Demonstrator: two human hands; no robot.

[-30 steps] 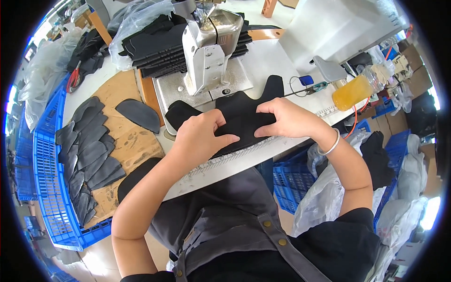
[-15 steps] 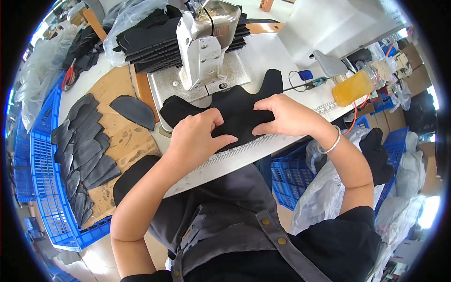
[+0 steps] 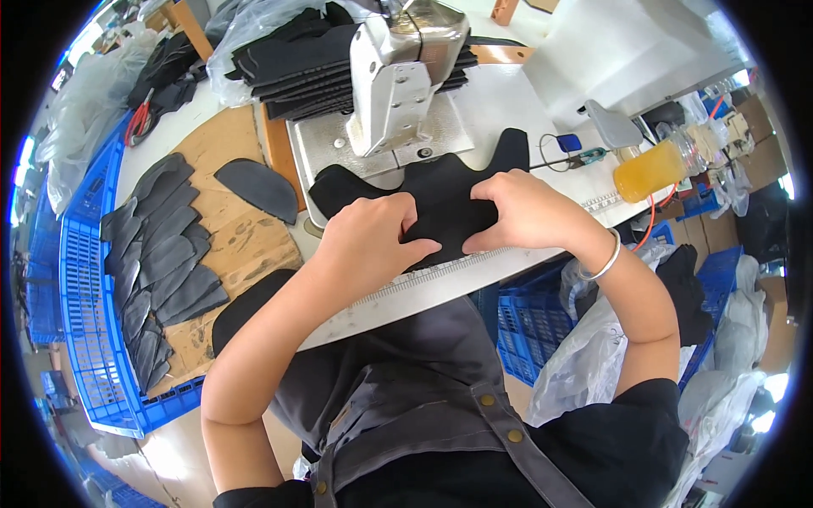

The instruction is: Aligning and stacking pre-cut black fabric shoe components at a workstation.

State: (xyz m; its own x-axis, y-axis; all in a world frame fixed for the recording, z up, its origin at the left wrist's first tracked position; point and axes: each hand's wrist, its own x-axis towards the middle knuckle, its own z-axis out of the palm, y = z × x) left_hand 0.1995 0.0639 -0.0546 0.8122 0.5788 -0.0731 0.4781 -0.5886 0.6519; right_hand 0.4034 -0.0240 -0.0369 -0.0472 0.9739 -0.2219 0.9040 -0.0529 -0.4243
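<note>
A black cut fabric piece (image 3: pixel 449 195) with a wavy far edge lies flat on the white sewing table, just in front of the sewing machine (image 3: pixel 391 93). My left hand (image 3: pixel 368 233) grips its near left part, with thumb and curled fingers on the cloth. On the right side, my right hand (image 3: pixel 525 212) holds the piece between bent fingers and thumb. A gap of black cloth shows between the two thumbs. The machine's needle area is hidden behind its head. A ruler strip (image 3: pixel 423 275) runs along the table's near edge, partly under the cloth.
Black fabric pieces (image 3: pixel 305 72) are stacked behind the machine. At left, dark curved pieces (image 3: pixel 169 237) overlap on cardboard (image 3: pixel 246 241) over a blue crate (image 3: pixel 89 322); red-handled scissors (image 3: pixel 140 123) lie farther back. A bottle of yellow liquid (image 3: pixel 648 172) and tweezers (image 3: pixel 589 157) are at right.
The whole view has shifted slightly, so the table and machine appear farther right. Both hands keep their hold on the black fabric piece, with little visible movement against it.
</note>
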